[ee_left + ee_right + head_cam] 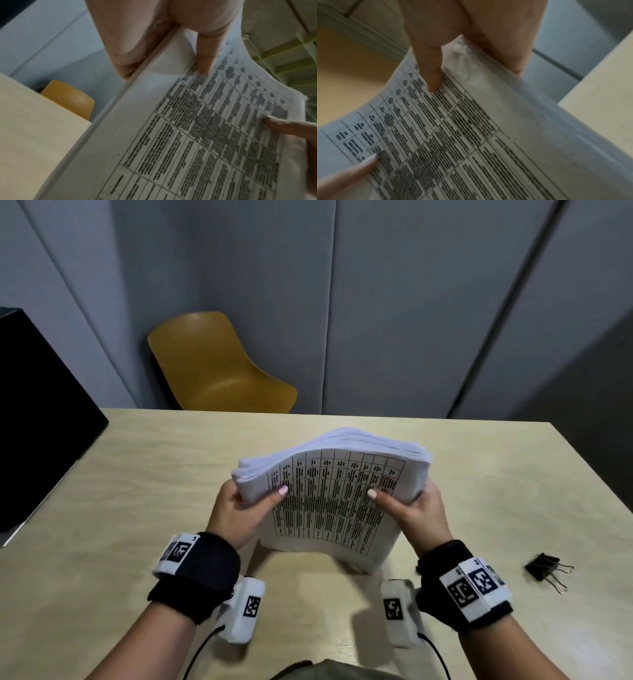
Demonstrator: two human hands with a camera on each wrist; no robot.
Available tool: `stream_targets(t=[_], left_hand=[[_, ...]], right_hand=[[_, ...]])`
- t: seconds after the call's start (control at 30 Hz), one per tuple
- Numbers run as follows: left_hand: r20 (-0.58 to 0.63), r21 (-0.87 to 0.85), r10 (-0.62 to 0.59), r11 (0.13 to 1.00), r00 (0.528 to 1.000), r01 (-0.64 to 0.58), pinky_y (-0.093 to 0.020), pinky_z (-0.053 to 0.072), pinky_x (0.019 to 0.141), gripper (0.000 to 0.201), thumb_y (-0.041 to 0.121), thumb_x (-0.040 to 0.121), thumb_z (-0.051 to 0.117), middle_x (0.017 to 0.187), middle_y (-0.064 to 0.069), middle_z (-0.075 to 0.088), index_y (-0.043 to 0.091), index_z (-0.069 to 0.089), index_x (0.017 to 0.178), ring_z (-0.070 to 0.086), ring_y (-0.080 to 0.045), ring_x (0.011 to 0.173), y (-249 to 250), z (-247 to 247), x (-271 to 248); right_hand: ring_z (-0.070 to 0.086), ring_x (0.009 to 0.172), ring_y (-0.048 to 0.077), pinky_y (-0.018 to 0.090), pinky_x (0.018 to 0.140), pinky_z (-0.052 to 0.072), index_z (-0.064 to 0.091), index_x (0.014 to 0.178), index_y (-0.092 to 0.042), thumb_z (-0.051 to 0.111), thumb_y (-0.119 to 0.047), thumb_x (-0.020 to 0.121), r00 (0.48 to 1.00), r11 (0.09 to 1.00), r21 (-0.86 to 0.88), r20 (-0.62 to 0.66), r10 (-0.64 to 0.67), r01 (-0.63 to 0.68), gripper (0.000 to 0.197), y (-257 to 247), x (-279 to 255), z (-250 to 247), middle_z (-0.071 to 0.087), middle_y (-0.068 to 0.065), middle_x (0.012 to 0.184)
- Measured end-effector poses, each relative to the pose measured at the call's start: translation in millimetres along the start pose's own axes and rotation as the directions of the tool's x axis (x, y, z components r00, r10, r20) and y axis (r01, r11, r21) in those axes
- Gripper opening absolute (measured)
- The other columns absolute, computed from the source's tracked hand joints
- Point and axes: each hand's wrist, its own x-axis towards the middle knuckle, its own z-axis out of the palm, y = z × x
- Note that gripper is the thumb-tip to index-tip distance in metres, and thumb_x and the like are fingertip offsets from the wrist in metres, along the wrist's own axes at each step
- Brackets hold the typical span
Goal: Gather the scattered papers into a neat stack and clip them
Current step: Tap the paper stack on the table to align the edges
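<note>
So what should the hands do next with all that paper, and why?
Probably tap the paper stack on the table to square it. Left hand and right hand hold it upright on its bottom edge, but the top sheets fan unevenly, and the binder clip lies unused.

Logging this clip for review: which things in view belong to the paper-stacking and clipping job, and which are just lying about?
Part of the job:
- paper stack, stood on edge on the table, bowed
- left hand and right hand, each gripping a side
- binder clip, lying unused to the right

Just lying about:
- yellow chair
- black object at the table's left
</note>
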Motion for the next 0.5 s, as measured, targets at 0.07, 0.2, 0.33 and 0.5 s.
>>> stream_targets(t=[0.07,0.2,0.33,0.5], left_hand=[[-0.017,0.046,0.027,0.999,0.999,-0.026,-0.008,0.048,0.076,0.031,0.007,0.076,0.07,0.073,0.034,0.068,0.036,0.062,0.08,0.061,0.014,0.077,0,6,-2],[-0.025,0.0,0.054,0.999,0.998,-0.054,-0.004,0.047,0.069,0.031,0.002,0.076,0.068,0.071,0.034,0.068,0.032,0.063,0.08,0.061,0.015,0.073,-1,6,-5],[0.032,-0.047,-0.045,0.998,0.999,0.046,-0.003,0.047,0.065,0.036,-0.007,0.074,0.067,0.066,0.032,0.068,0.028,0.062,0.081,0.061,0.016,0.069,-14,5,-12],[0.007,-0.03,-0.024,0.999,1.0,0.024,-0.005,0.048,0.068,0.033,0.0,0.077,0.066,0.066,0.035,0.067,0.032,0.062,0.077,0.062,0.017,0.072,-16,5,-14]], right_hand=[[0.069,0.075,0.004,0.033,0.075,0.059,0.068,0.088,-0.013,0.068,0.01,0.073,0.998,1.0,0.006,0.054,0.03,-0.031,0.027,5,0,1,0.075,-0.01,0.076],[0.07,0.075,0.008,0.023,0.068,0.057,0.069,0.086,-0.013,0.071,0.009,0.071,0.999,0.992,0.123,0.032,-0.014,0.01,0.026,13,-1,-1,0.075,-0.01,0.076],[0.07,0.079,0.006,0.024,0.07,0.056,0.069,0.09,-0.018,0.077,0.002,0.066,0.994,0.997,0.035,0.081,0.068,-0.071,0.033,28,-3,-1,0.075,-0.013,0.08],[0.067,0.07,-0.001,0.016,0.061,0.054,0.076,0.071,-0.026,0.069,0.015,0.069,0.997,0.995,0.094,0.067,0.029,-0.035,0.042,27,-3,0,0.074,-0.015,0.07]])
